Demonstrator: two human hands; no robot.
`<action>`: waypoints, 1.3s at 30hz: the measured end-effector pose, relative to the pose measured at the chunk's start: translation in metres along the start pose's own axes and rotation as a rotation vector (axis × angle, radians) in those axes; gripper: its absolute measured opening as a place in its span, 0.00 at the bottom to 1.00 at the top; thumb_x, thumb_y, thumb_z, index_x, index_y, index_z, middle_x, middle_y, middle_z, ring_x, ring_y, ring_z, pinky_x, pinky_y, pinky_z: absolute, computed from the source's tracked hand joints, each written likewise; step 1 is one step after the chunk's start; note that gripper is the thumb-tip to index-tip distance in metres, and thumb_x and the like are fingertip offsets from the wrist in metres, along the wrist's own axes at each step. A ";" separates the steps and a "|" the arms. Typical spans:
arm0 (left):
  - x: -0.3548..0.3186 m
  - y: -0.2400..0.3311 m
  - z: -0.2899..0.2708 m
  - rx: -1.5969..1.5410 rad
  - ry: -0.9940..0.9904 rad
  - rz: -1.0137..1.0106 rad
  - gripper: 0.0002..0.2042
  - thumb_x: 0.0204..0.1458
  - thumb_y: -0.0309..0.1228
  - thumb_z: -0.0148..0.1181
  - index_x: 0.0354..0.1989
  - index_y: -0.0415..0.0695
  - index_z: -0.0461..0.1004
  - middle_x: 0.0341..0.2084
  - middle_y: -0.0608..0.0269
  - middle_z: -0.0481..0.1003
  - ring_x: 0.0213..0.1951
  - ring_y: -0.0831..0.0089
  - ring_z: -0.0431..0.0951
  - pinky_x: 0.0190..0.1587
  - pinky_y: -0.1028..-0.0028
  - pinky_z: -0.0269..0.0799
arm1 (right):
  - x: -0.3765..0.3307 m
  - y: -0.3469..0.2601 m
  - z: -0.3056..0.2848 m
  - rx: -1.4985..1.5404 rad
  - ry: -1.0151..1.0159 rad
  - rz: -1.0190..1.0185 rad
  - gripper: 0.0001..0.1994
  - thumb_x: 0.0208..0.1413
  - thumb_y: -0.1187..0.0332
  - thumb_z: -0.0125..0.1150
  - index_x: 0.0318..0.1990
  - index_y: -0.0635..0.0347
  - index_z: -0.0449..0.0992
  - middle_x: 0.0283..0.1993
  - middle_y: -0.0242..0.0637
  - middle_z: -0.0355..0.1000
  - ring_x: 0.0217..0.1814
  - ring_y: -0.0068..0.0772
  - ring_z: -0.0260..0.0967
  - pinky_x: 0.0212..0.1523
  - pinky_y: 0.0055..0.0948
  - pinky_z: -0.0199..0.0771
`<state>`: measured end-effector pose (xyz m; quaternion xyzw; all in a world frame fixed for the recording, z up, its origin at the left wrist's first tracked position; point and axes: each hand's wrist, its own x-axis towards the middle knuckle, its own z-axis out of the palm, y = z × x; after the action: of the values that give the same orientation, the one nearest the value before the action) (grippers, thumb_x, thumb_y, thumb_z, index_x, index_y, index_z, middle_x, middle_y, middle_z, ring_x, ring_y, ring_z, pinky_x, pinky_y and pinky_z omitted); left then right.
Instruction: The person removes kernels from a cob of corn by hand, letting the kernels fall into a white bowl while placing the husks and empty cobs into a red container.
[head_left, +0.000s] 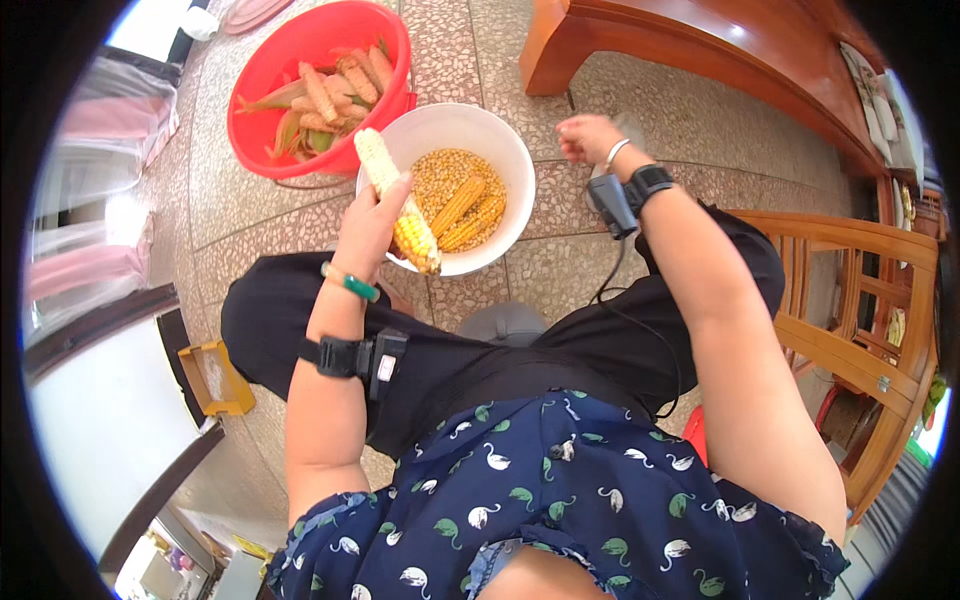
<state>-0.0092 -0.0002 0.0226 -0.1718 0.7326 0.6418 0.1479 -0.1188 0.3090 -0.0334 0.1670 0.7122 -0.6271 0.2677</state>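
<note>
My left hand (372, 222) is closed around a corn cob (415, 238), held tilted over the left side of a white tub (520, 190). The cob's upper end is pale and stripped, while yellow kernels cover its lower end. Loose corn kernels (440, 170) lie in the tub with two yellow cobs (460, 203) on top. To the right of the tub, apart from it, my right hand (590, 140) hangs in the air with its fingers curled in. What is inside those fingers, if anything, is hidden.
A red tub (245, 125) holding several stripped cobs and husks stands beyond the white tub, to the left. Orange-brown wooden furniture (560, 50) rises at the far right, and a wooden chair (850, 235) stands nearer on the right. A black cable (612, 270) trails from my right wrist device.
</note>
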 end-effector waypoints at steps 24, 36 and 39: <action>-0.006 -0.003 0.004 -0.335 0.074 -0.536 0.17 0.54 0.33 0.47 0.49 0.35 0.61 0.41 0.62 0.68 0.42 0.79 0.68 0.45 0.79 0.62 | 0.100 0.179 0.062 -1.213 -0.202 0.094 0.13 0.49 0.72 0.51 0.44 0.59 0.68 0.44 0.43 0.68 0.46 0.41 0.66 0.44 0.37 0.69; -0.007 -0.002 0.006 -0.308 0.019 -0.420 0.17 0.53 0.36 0.49 0.45 0.35 0.64 0.36 0.63 0.70 0.36 0.81 0.69 0.39 0.80 0.65 | 0.124 0.153 0.029 -0.520 -0.064 0.434 0.09 0.48 0.73 0.49 0.26 0.69 0.75 0.22 0.43 0.72 0.23 0.32 0.72 0.25 0.28 0.73; -0.005 0.002 0.011 -0.358 -0.049 -0.388 0.17 0.52 0.38 0.50 0.41 0.35 0.65 0.30 0.63 0.70 0.30 0.82 0.70 0.32 0.81 0.67 | 0.120 0.103 0.006 -0.189 -0.075 0.405 0.07 0.46 0.75 0.50 0.25 0.70 0.73 0.21 0.42 0.71 0.20 0.28 0.71 0.21 0.22 0.72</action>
<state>-0.0062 0.0111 0.0254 -0.3168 0.5569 0.7248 0.2532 -0.1548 0.3072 -0.1879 0.2574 0.7094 -0.4965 0.4290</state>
